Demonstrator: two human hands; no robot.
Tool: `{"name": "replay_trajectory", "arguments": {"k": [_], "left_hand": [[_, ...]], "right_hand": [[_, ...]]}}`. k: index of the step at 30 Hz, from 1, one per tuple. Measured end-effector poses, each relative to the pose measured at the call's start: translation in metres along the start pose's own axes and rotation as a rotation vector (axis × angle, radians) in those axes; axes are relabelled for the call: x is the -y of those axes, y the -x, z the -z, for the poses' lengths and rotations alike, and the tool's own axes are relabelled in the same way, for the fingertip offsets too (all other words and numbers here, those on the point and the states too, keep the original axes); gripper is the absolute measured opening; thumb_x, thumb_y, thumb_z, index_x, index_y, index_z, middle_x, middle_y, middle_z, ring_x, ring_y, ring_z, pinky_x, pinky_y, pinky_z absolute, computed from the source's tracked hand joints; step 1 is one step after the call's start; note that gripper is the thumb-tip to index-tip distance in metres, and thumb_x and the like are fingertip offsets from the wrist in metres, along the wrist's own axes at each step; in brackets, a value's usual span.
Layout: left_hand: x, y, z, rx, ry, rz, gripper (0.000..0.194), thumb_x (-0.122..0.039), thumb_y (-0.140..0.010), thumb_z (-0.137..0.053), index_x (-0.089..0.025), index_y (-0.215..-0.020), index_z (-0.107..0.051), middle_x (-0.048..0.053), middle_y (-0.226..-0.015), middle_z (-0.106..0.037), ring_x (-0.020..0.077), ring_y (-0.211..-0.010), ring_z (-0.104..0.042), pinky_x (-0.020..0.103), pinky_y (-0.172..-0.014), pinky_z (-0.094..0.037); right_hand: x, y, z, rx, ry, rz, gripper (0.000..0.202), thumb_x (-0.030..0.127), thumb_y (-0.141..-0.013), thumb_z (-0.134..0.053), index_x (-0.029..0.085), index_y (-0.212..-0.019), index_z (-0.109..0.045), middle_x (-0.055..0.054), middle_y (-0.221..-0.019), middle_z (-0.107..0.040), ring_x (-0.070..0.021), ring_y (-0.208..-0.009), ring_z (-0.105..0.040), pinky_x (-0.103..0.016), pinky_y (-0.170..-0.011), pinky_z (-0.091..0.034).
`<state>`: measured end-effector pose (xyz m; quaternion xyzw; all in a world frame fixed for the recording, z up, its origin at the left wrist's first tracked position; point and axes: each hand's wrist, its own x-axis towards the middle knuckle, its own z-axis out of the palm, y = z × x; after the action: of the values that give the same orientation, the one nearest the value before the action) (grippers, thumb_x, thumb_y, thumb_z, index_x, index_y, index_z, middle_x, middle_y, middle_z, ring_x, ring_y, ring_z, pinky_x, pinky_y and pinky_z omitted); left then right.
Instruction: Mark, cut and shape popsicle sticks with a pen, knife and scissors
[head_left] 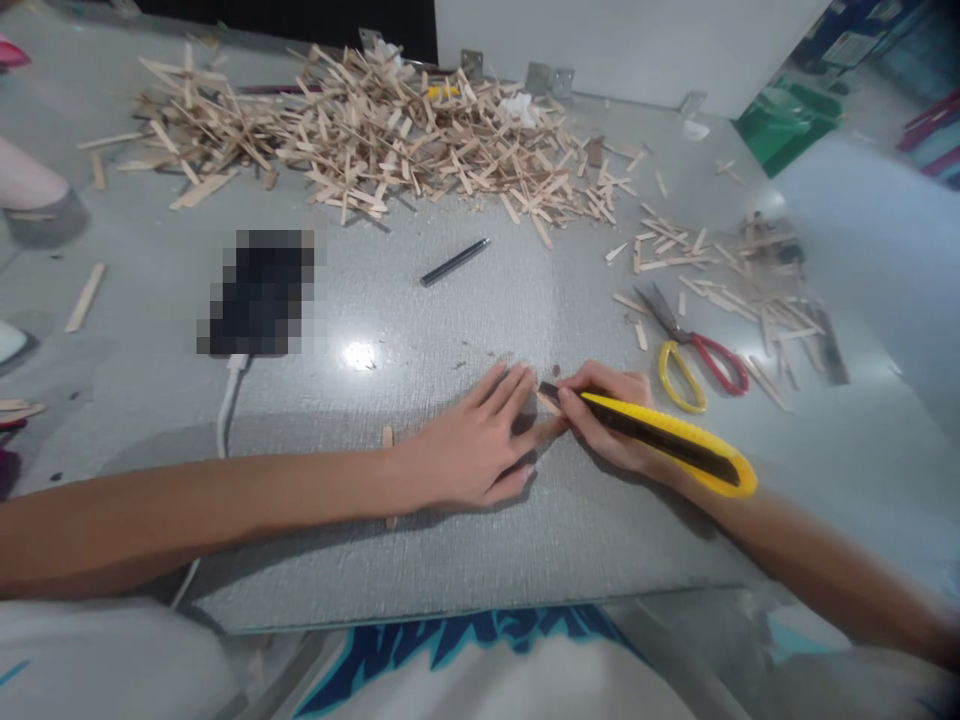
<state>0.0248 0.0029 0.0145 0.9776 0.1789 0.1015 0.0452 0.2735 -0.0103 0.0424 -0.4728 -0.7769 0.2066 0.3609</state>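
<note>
My right hand [616, 448] is closed around a yellow and black utility knife [679, 440], its blade end pointing left and down at the table. Beneath that tip lies a small piece of wooden stick [549, 402], partly covered by fingers. My left hand [469, 445] rests flat on the table with its fingers spread, the fingertips beside the piece and close to the blade. A popsicle stick [388, 437] lies crosswise under my left wrist, with only its two ends showing. Right of my right hand are scissors [682, 345] with one yellow and one red handle.
A large heap of wooden sticks [420, 140] spreads along the back of the glass-topped table [337, 560]. More sticks [750, 285] lie scattered at right. A dark pen [455, 262] and a blurred dark device [259, 295] with a white cable [225, 410] lie in the middle and left.
</note>
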Motion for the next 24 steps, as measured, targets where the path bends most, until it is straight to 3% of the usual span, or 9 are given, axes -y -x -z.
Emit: {"name": "replay_trajectory", "arguments": {"k": [24], "left_hand": [[0.0020, 0.0009, -0.0055, -0.033, 0.033, -0.021, 0.082, -0.044, -0.111, -0.058, -0.013, -0.178, -0.023, 0.034, -0.181, -0.022, 0.0551, -0.168, -0.025, 0.071, -0.134, -0.031]], "right_hand": [[-0.0026, 0.0013, -0.0024, -0.011, -0.046, -0.014, 0.023, 0.029, -0.105, -0.068, 0.021, -0.084, -0.068, 0.003, -0.067, -0.066, -0.0100, -0.055, -0.057, -0.024, -0.056, -0.043]]}}
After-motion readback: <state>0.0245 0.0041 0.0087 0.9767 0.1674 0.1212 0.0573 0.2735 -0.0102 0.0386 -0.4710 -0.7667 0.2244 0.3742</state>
